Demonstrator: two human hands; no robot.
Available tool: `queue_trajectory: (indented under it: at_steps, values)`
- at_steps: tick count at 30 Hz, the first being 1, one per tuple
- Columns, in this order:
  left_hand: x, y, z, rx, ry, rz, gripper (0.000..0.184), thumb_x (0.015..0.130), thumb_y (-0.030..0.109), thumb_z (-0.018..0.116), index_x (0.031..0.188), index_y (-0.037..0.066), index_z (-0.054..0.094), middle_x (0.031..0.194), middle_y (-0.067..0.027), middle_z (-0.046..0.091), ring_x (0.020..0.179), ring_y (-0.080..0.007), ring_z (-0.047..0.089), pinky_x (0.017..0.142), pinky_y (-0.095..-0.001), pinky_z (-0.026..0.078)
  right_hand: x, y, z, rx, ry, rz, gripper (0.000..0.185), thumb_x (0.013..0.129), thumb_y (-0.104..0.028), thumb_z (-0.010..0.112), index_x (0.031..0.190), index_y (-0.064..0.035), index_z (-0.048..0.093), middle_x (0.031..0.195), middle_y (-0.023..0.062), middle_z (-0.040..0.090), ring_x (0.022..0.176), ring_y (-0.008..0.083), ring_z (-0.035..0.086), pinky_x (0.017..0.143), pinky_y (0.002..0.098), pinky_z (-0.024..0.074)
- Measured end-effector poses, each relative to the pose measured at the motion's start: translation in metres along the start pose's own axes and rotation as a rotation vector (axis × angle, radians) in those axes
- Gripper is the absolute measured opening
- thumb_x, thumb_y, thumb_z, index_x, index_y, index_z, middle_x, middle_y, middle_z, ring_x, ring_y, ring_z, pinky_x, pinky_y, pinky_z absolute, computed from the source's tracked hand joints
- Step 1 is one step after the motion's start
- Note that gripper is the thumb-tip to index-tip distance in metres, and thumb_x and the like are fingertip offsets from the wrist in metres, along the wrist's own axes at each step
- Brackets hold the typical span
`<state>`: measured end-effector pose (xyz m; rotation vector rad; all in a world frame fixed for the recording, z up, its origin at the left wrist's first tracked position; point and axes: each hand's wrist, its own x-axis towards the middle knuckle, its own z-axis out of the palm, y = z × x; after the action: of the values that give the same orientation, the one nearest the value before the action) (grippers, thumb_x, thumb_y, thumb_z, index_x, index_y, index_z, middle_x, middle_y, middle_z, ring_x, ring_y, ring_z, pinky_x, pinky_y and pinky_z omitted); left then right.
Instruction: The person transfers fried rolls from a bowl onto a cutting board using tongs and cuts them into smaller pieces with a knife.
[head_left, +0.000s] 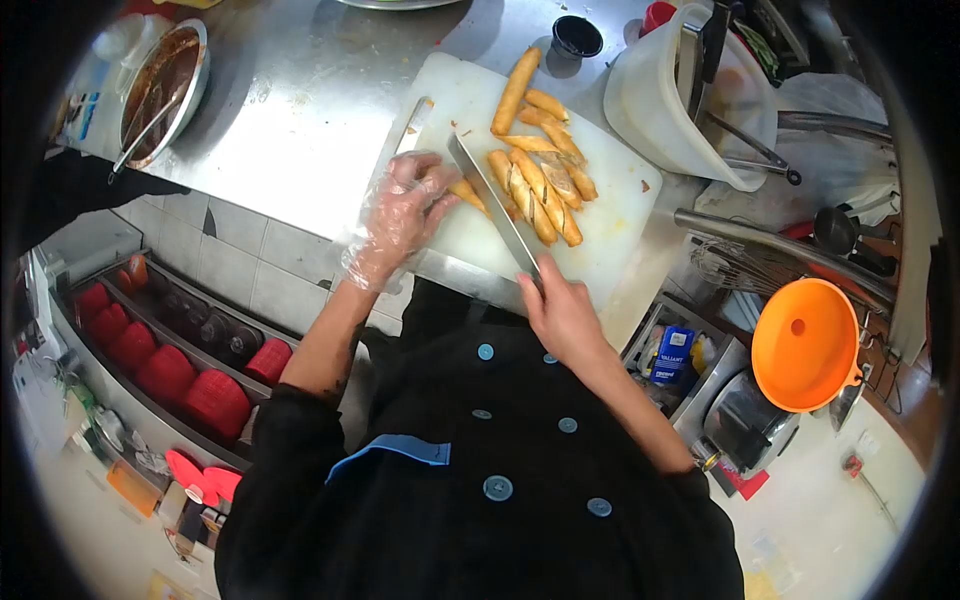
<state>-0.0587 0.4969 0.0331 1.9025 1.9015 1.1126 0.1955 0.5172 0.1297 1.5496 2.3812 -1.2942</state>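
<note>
My right hand (562,312) is wrapped round the handle of a kitchen knife (490,195), whose long blade slants across a white cutting board (610,250). In a clear plastic glove, my left hand (405,215) grips a golden fried spring roll (467,193) just left of the blade; the fingers hide part of it. To the right of the knife lie several cut spring rolls (545,195), some with slanted cut ends. A long spring roll (516,90) lies at the board's far side.
A small black cup (577,37) stands beyond the board. At the right is a white tub (655,100) with utensils inside. A metal bowl (190,95) with brown sauce and a spoon sits on the left of the steel counter (270,150). An orange pan-shaped item (808,350) hangs lower right.
</note>
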Motion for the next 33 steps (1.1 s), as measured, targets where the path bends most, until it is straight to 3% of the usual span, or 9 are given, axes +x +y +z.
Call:
queue_trajectory:
  at_steps: [4, 11, 18, 21, 23, 24, 26, 29, 33]
  values:
    - [-0.002, 0.003, -0.003, 0.037, -0.015, 0.023, 0.039, 0.08, 0.009, 0.085, 0.116, 0.01, 0.071, 0.123, -0.0158, 0.064, 0.115, -0.0372, 0.06, 0.098, -0.0474, 0.053, 0.031, -0.007, 0.011, 0.102, 0.102, -0.099, 0.024, 0.105, -0.024, 0.06, 0.109, -0.0029, 0.049, 0.077, 0.0271, 0.068, 0.074, 0.0548, 0.064, 0.066, 0.0633, 0.0487]
    - [-0.006, -0.002, -0.002, 0.035, -0.023, -0.041, 0.051, 0.078, 0.013, 0.087, 0.124, 0.011, 0.065, 0.134, -0.0186, 0.057, 0.123, -0.0397, 0.056, 0.105, -0.0495, 0.049, -0.023, 0.004, 0.0, -0.05, 0.055, -0.065, 0.022, 0.105, -0.022, 0.06, 0.11, -0.0027, 0.05, 0.072, 0.0302, 0.066, 0.073, 0.0538, 0.065, 0.067, 0.0636, 0.05]
    - [-0.005, 0.019, -0.029, 0.124, 0.136, -0.02, 0.063, 0.08, 0.01, 0.081, 0.137, 0.013, 0.054, 0.145, -0.0215, 0.047, 0.131, -0.0445, 0.048, 0.111, -0.0541, 0.042, 0.012, -0.017, 0.014, -0.13, 0.103, -0.062, 0.032, 0.106, -0.025, 0.058, 0.126, -0.0012, 0.053, 0.075, 0.0282, 0.068, 0.074, 0.0508, 0.068, 0.069, 0.0615, 0.0536]
    - [-0.013, 0.004, -0.046, 0.164, 0.511, -0.057, 0.041, 0.08, 0.007, 0.074, 0.119, 0.009, 0.063, 0.126, -0.0209, 0.061, 0.116, -0.0413, 0.06, 0.098, -0.051, 0.05, 0.016, -0.009, 0.02, -0.11, 0.116, -0.063, 0.032, 0.106, -0.026, 0.058, 0.128, -0.0027, 0.053, 0.079, 0.0275, 0.07, 0.076, 0.0509, 0.068, 0.071, 0.061, 0.054]
    - [-0.036, -0.028, -0.052, 0.078, 0.1, 0.012, 0.013, 0.083, 0.002, 0.067, 0.097, 0.004, 0.068, 0.092, -0.0187, 0.068, 0.085, -0.036, 0.069, 0.074, -0.0449, 0.055, 0.018, -0.005, 0.017, -0.111, 0.119, -0.068, 0.031, 0.106, -0.026, 0.058, 0.126, -0.0033, 0.054, 0.08, 0.0273, 0.07, 0.077, 0.0513, 0.068, 0.072, 0.0608, 0.054]
    - [-0.041, -0.033, -0.049, 0.08, 0.103, 0.014, 0.013, 0.083, 0.002, 0.067, 0.097, 0.004, 0.068, 0.092, -0.0187, 0.068, 0.085, -0.036, 0.069, 0.074, -0.0449, 0.055, 0.017, -0.006, 0.011, -0.049, 0.124, -0.094, 0.03, 0.106, -0.026, 0.058, 0.125, -0.0034, 0.053, 0.081, 0.0271, 0.071, 0.078, 0.0518, 0.068, 0.073, 0.0606, 0.0536]
    - [-0.04, -0.025, -0.046, 0.046, 0.113, 0.0, 0.002, 0.083, 0.001, 0.066, 0.082, 0.003, 0.067, 0.069, -0.0159, 0.061, 0.063, -0.0353, 0.065, 0.06, -0.0444, 0.051, 0.011, -0.021, -0.002, 0.012, 0.131, -0.094, 0.028, 0.106, -0.025, 0.058, 0.119, -0.0015, 0.052, 0.083, 0.0259, 0.071, 0.079, 0.0525, 0.067, 0.072, 0.0594, 0.0529]
    - [-0.029, -0.008, -0.047, 0.006, 0.099, -0.163, 0.009, 0.082, 0.004, 0.068, 0.091, 0.005, 0.066, 0.079, -0.0167, 0.064, 0.074, -0.0394, 0.065, 0.068, -0.0482, 0.052, -0.002, -0.048, -0.01, 0.114, 0.137, -0.067, 0.026, 0.105, -0.023, 0.059, 0.115, -0.0008, 0.05, 0.083, 0.0251, 0.071, 0.078, 0.0519, 0.067, 0.07, 0.0581, 0.0529]
    - [-0.015, -0.013, -0.035, -0.028, 0.07, -0.015, 0.023, 0.082, 0.004, 0.07, 0.105, 0.005, 0.07, 0.103, -0.0187, 0.067, 0.093, -0.0389, 0.066, 0.08, -0.048, 0.054, 0.0, -0.056, 0.008, 0.119, 0.131, -0.102, 0.026, 0.105, -0.022, 0.059, 0.114, -0.0008, 0.048, 0.081, 0.0257, 0.071, 0.076, 0.0518, 0.067, 0.069, 0.0577, 0.0531]
